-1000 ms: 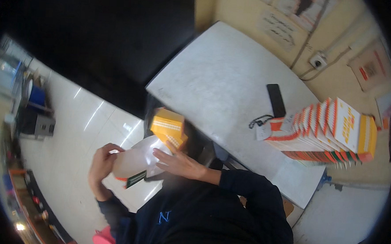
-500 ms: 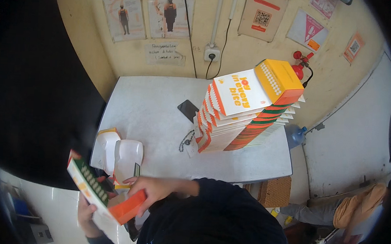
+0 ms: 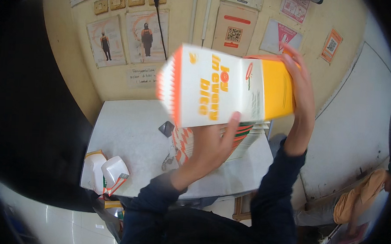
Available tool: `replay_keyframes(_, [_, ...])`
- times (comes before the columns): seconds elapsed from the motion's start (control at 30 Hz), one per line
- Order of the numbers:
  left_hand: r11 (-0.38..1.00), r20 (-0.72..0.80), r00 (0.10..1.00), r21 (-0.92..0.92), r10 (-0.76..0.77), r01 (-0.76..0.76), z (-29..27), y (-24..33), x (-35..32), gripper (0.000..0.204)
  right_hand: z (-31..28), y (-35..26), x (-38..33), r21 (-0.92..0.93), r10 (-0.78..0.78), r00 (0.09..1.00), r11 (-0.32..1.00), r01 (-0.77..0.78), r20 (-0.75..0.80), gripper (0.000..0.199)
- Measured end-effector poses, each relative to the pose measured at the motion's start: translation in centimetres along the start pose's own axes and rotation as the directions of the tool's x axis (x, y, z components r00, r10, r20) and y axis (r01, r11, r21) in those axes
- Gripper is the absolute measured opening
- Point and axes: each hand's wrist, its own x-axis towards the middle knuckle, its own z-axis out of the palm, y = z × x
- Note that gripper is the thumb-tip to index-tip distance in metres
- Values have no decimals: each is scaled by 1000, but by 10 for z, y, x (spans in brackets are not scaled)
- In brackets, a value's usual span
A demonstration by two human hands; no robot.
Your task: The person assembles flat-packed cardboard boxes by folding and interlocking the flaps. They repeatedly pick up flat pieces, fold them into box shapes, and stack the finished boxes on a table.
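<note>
A folded food carton, white with orange trim and a yellow end, is above the stack of like cartons on the table. My left hand grips its near edge, thumb on the white panel and fingers hidden underneath. Against the yellow end rests my right hand, its fingers bent over the far corner. The carton hides most of the stack, and whether it touches the top one I cannot tell.
Two open white cartons lie at the table's left edge. A dark phone and a beaded string are left of the stack. Posters and a plugged cable are on the wall. Another person's sleeve shows at right.
Both hands have moved from the lower left up and right to the stack, bringing a carton there. The view has tilted upward, showing more wall.
</note>
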Motion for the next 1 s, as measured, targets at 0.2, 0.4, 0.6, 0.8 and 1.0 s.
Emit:
replay_keyframes(0.2, [949,193,971,305,-140,76,23,-26,0,38,-8,79,68,-605,541,786,744,-283,298,67])
replay_keyframes(0.4, [793,159,981,609,-107,-12,-3,-45,-21,35,16,102,90,-733,592,708,662,-156,385,73])
replay_keyframes(0.6, [781,278,941,624,-192,-25,-18,-39,-34,41,4,151,93,-734,647,611,662,-152,457,64])
replay_keyframes(0.8, [828,-83,954,479,-288,292,-114,-60,-94,45,-39,177,68,-730,235,918,679,79,319,49])
replay_keyframes(1.0, [521,-441,652,391,-617,758,-234,-44,-252,28,25,52,-25,-762,-577,816,536,364,-17,43])
